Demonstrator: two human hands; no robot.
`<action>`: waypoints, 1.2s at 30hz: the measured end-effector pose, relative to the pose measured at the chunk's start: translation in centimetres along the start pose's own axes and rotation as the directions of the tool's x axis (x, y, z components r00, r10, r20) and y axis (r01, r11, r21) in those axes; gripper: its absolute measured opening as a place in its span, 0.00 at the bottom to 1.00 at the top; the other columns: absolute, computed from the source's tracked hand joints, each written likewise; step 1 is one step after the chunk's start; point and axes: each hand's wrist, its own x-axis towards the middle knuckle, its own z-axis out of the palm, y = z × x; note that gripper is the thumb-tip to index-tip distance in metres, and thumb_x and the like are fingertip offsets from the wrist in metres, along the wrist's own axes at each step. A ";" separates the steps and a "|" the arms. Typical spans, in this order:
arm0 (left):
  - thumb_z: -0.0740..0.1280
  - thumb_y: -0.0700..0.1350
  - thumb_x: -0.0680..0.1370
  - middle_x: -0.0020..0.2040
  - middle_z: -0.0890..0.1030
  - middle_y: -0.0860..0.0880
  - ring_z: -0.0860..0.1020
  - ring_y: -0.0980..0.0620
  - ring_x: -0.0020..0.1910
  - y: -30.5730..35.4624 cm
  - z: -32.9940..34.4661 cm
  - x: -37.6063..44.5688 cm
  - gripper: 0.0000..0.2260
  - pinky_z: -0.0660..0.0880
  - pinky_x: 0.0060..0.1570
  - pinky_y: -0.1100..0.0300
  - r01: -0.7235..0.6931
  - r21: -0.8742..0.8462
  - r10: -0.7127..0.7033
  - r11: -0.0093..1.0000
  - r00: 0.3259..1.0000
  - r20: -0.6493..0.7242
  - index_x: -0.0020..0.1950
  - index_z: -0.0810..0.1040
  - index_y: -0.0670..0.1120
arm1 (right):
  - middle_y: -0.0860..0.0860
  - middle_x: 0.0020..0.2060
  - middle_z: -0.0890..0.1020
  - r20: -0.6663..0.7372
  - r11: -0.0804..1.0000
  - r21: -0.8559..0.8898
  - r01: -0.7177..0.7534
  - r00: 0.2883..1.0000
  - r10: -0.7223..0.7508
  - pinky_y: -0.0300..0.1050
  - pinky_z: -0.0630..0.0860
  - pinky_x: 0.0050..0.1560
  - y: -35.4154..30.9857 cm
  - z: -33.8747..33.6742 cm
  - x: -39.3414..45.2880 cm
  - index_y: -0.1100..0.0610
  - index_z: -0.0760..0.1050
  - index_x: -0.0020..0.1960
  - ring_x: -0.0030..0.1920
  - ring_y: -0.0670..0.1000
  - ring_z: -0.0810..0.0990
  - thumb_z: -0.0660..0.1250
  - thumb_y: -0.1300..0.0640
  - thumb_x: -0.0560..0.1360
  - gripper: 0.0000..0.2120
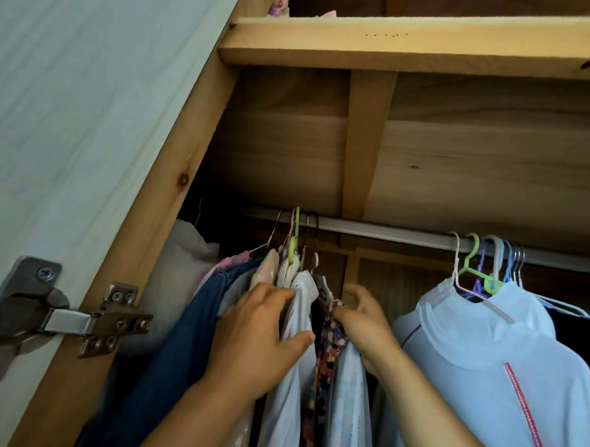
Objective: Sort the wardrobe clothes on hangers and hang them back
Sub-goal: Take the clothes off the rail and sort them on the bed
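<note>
Both hands are up in the clothes bunched at the left end of the rail (372, 229). The left hand (258, 334) has its fingers (276, 296) pushed in behind a white shirt (293, 360), with the thumb (299, 339) hooked round the front, so the shirt's shoulder is pinched between them. The right hand (367, 324) sits just right of that, fingers curled and clamped on a multicoloured patterned garment (324, 358) near its top; a pale blue piece (349, 397) hangs right under that hand.

Left of the left fingers there's a denim thing (193, 320), a bit of pink fabric (230, 259) and a beige garment (267, 268), all packed tight together. Above the fingers their hangers' hooks crowd on the rail, one of them a light green hanger (294, 243).

Well off to the right of the right fingers is a second bunch: white tops (486, 336) with a pink stripe, on purple, green and white hangers (482, 267), with bare rail between the two groups. Wooden shelf (399, 40) overhead, open door (71, 92) with a metal hinge (60, 310) far left.
</note>
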 end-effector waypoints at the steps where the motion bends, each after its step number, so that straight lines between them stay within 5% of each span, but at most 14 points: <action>1: 0.67 0.59 0.73 0.67 0.66 0.59 0.66 0.59 0.66 0.0 0.2 0.1 0.28 0.66 0.63 0.62 0.001 0.005 -0.001 1.000 1.000 0.000 0.71 0.64 0.57 | 0.54 0.55 0.77 0.013 0.998 0.063 -0.003 1.000 0.003 0.45 0.78 0.49 0.1 0.0 0.1 0.54 0.64 0.71 0.49 0.50 0.79 0.63 0.65 0.76 0.24; 10: 0.66 0.58 0.75 0.68 0.66 0.58 0.65 0.57 0.67 0.1 0.4 1.4 0.26 0.65 0.61 0.62 0.008 0.017 -0.008 1.000 1.000 -0.022 0.71 0.65 0.55 | 0.52 0.46 0.83 -0.019 0.980 0.154 0.123 0.992 -0.122 0.43 0.79 0.48 -0.5 -0.5 -0.4 0.54 0.76 0.55 0.47 0.50 0.82 0.57 0.71 0.76 0.17; 14: 0.66 0.56 0.75 0.67 0.67 0.57 0.65 0.56 0.67 0.5 0.7 1.1 0.25 0.63 0.60 0.64 0.005 0.054 -0.002 0.999 0.998 -0.057 0.71 0.67 0.53 | 0.51 0.51 0.83 -0.037 0.983 0.125 0.136 0.990 -0.133 0.50 0.78 0.56 0.1 -1.5 -2.6 0.54 0.74 0.62 0.51 0.50 0.82 0.59 0.70 0.76 0.19; 19: 0.64 0.54 0.72 0.60 0.76 0.48 0.69 0.49 0.63 1.2 1.3 -0.2 0.19 0.65 0.60 0.53 -0.217 0.098 0.231 0.971 0.958 -0.167 0.58 0.79 0.46 | 0.51 0.44 0.85 -0.075 0.977 0.202 0.072 0.995 -0.058 0.42 0.79 0.44 1.4 -3.8 -8.0 0.54 0.80 0.53 0.45 0.50 0.84 0.60 0.74 0.73 0.19; 23: 0.62 0.52 0.75 0.62 0.75 0.50 0.72 0.53 0.63 3.2 2.1 -1.9 0.18 0.68 0.62 0.61 -0.292 -0.142 0.282 0.946 0.955 -0.091 0.61 0.78 0.45 | 0.52 0.40 0.86 -0.038 0.970 0.245 0.007 0.999 0.003 0.38 0.79 0.36 1.7 -6.8 -13.7 0.58 0.80 0.51 0.39 0.49 0.85 0.60 0.76 0.72 0.18; 28: 0.61 0.48 0.80 0.70 0.68 0.51 0.68 0.54 0.68 4.3 4.6 -4.6 0.21 0.68 0.67 0.54 -0.061 -0.321 0.110 0.945 0.984 0.138 0.73 0.65 0.47 | 0.57 0.44 0.85 0.076 0.947 0.307 -0.096 0.994 0.076 0.45 0.82 0.43 1.3 -11.5 -21.2 0.60 0.81 0.53 0.44 0.57 0.84 0.66 0.74 0.70 0.16; 31: 0.59 0.52 0.80 0.74 0.63 0.49 0.61 0.53 0.73 4.6 5.5 -6.3 0.25 0.61 0.71 0.52 0.023 -0.294 0.063 0.956 0.957 0.282 0.76 0.59 0.47 | 0.60 0.45 0.85 0.138 0.941 0.326 -0.094 0.989 0.051 0.42 0.81 0.38 0.4 -14.2 -25.7 0.57 0.84 0.49 0.44 0.58 0.84 0.74 0.63 0.56 0.21; 36: 0.53 0.62 0.77 0.57 0.76 0.50 0.73 0.53 0.59 4.9 4.7 -9.7 0.23 0.70 0.60 0.49 -0.092 -0.343 0.194 0.935 0.941 0.276 0.64 0.72 0.49 | 0.62 0.45 0.84 0.178 0.944 0.312 -0.105 0.983 0.050 0.47 0.82 0.41 -0.1 -17.8 -31.2 0.57 0.84 0.48 0.44 0.61 0.84 0.72 0.64 0.56 0.20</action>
